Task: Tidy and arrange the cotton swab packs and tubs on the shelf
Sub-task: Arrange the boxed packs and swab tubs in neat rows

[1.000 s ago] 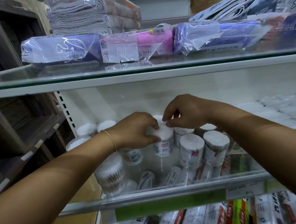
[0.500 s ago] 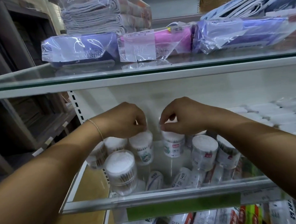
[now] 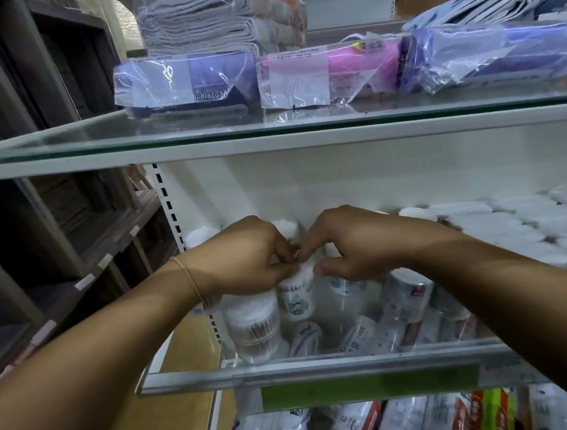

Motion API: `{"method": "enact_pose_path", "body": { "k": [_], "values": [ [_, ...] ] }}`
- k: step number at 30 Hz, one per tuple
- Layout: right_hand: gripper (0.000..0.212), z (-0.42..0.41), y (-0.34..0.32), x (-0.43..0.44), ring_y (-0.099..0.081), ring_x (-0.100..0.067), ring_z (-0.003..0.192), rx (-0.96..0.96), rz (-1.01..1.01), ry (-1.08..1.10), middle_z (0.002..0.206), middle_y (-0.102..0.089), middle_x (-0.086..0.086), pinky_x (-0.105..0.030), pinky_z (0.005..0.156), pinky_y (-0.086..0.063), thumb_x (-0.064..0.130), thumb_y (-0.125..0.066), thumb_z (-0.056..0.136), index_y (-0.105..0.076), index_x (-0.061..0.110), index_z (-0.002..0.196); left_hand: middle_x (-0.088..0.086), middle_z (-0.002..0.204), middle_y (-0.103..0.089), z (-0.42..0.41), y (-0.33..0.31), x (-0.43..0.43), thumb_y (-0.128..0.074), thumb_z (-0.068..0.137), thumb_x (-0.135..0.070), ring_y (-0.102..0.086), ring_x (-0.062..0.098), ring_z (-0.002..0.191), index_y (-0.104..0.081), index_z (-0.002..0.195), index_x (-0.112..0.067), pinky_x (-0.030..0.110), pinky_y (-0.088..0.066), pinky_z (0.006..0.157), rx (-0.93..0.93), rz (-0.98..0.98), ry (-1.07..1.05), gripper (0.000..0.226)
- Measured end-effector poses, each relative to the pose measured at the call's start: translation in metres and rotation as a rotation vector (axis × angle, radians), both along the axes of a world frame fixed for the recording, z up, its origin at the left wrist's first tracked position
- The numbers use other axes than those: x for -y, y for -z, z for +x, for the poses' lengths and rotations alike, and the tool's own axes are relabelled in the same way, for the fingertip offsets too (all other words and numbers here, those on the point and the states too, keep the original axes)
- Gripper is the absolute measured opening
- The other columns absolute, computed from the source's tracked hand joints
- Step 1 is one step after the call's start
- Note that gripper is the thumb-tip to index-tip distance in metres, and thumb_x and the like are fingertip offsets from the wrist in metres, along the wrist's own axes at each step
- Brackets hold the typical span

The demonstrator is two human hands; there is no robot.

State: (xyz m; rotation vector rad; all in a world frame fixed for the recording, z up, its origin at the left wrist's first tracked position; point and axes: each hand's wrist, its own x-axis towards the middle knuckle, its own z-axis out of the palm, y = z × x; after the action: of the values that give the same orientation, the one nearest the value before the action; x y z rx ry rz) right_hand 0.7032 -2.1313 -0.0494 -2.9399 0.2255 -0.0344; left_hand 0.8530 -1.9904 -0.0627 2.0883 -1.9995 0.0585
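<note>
L hand [image 3: 245,256] & R hand [image 3: 352,244] meet at frame centre, over the mid glass shelf [image 3: 316,366]. Both have fingers curled, tips nearly touching, and each pinches the top of one small tub [image 3: 296,299] w/ a cartoon label: L hand from the frame's left, R hand from the right. The tub is upright, set back from the shelf's front edge. Can't tell if it rests on the glass or is lifted. Its white swab heads show btwn the thumbs. There is a thin bracelet [image 3: 188,279] on the L wrist.

Just lower left of it stands a bigger clear tub [image 3: 252,328], upright, w/ stick swabs visible inside. In front, at lower centre, two tubs lie on their sides [image 3: 306,337]. To the right is a red-label tub [image 3: 406,297], upright. At far right are rows of white-topped tubs [image 3: 506,229], blurred.

A green strip [image 3: 367,389] sits on the front rail. Swab packs [image 3: 417,418] lie at the frame bottom. The upper shelf [image 3: 74,143] carries a purple pack [image 3: 183,82], a pink pack [image 3: 327,71] & bagged folded cloths [image 3: 206,18] at top.
</note>
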Motion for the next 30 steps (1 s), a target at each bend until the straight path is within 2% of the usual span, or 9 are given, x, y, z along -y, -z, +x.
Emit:
{"method": "enact_pose_path", "body": {
  "k": [5, 9, 14, 16, 20, 24, 28, 30],
  "values": [
    [0.026, -0.012, -0.002, -0.002, -0.055, -0.009, 0.110, 0.032, -0.032, 0.014, 0.115, -0.064, 0.011, -0.034, 0.096, -0.046, 0.048, -0.072, 0.084, -0.072, 0.038, 0.108, -0.015, 0.111, -0.072, -0.008, -0.005, 0.000, -0.070, 0.086, -0.030, -0.065, 0.001, 0.102, -0.080, 0.094, -0.026, 0.027, -0.051, 0.089, -0.056, 0.040, 0.044, 0.013],
    [0.022, -0.022, -0.004, -0.007, -0.057, -0.011, 0.104, 0.019, -0.051, 0.048, 0.110, -0.064, 0.012, -0.036, 0.092, -0.050, 0.050, -0.071, 0.083, -0.074, 0.039, 0.101, -0.009, 0.093, -0.075, -0.018, 0.000, 0.002, -0.061, 0.082, -0.045, -0.068, 0.010, 0.088, -0.078, 0.085, -0.025, 0.036, -0.053, 0.080, -0.096, 0.043, 0.069, 0.027],
    [0.020, -0.033, -0.008, -0.011, -0.062, -0.010, 0.095, -0.014, -0.058, 0.095, 0.103, -0.067, 0.015, -0.036, 0.087, -0.054, 0.051, -0.073, 0.080, -0.075, 0.040, 0.097, -0.009, 0.093, -0.075, -0.031, -0.001, 0.004, -0.070, 0.085, -0.037, -0.068, 0.012, 0.089, -0.078, 0.084, -0.024, 0.037, -0.053, 0.079, -0.137, 0.032, 0.089, 0.015],
    [0.017, -0.039, -0.013, -0.012, -0.063, -0.007, 0.089, -0.035, -0.054, 0.109, 0.096, -0.069, 0.015, -0.033, 0.084, -0.055, 0.048, -0.076, 0.079, -0.076, 0.039, 0.093, -0.009, 0.096, -0.075, -0.038, -0.002, 0.006, -0.072, 0.086, -0.034, -0.068, 0.011, 0.091, -0.078, 0.084, -0.024, 0.035, -0.052, 0.081, -0.130, 0.024, 0.091, 0.012],
    [0.016, -0.050, -0.017, -0.011, -0.063, -0.002, 0.063, -0.071, -0.010, 0.146, 0.088, -0.070, 0.013, -0.031, 0.071, -0.059, 0.042, -0.080, 0.079, -0.078, 0.031, 0.090, -0.009, 0.108, -0.073, -0.053, 0.001, 0.011, -0.073, 0.086, -0.030, -0.065, 0.006, 0.100, -0.079, 0.085, -0.021, 0.027, -0.050, 0.087, -0.112, -0.020, 0.098, 0.012],
    [0.014, -0.059, -0.017, -0.004, -0.071, -0.018, 0.063, -0.092, 0.033, 0.171, 0.090, -0.066, 0.012, -0.035, 0.071, -0.060, 0.041, -0.080, 0.079, -0.077, 0.029, 0.087, -0.003, 0.122, -0.068, -0.064, 0.005, 0.015, -0.070, 0.088, -0.029, -0.061, 0.007, 0.110, -0.080, 0.088, -0.020, 0.012, -0.041, 0.087, -0.100, -0.047, 0.110, 0.013],
    [0.014, -0.068, -0.016, 0.003, -0.071, -0.015, 0.074, -0.094, 0.008, 0.180, 0.086, -0.068, 0.012, -0.023, 0.069, -0.052, 0.042, -0.078, 0.081, -0.077, 0.030, 0.089, 0.001, 0.137, -0.058, -0.075, 0.003, 0.018, -0.065, 0.092, -0.031, -0.053, 0.011, 0.121, -0.079, 0.096, -0.022, 0.013, -0.036, 0.088, -0.050, -0.040, 0.103, 0.016],
    [0.015, -0.072, -0.014, 0.007, -0.070, -0.015, 0.078, -0.090, -0.002, 0.186, 0.087, -0.069, 0.012, -0.025, 0.072, -0.053, 0.044, -0.077, 0.081, -0.077, 0.032, 0.089, 0.002, 0.140, -0.056, -0.080, 0.003, 0.021, -0.064, 0.093, -0.030, -0.052, 0.012, 0.124, -0.079, 0.097, -0.022, 0.013, -0.035, 0.091, -0.038, -0.038, 0.111, 0.017]
  ]
}}
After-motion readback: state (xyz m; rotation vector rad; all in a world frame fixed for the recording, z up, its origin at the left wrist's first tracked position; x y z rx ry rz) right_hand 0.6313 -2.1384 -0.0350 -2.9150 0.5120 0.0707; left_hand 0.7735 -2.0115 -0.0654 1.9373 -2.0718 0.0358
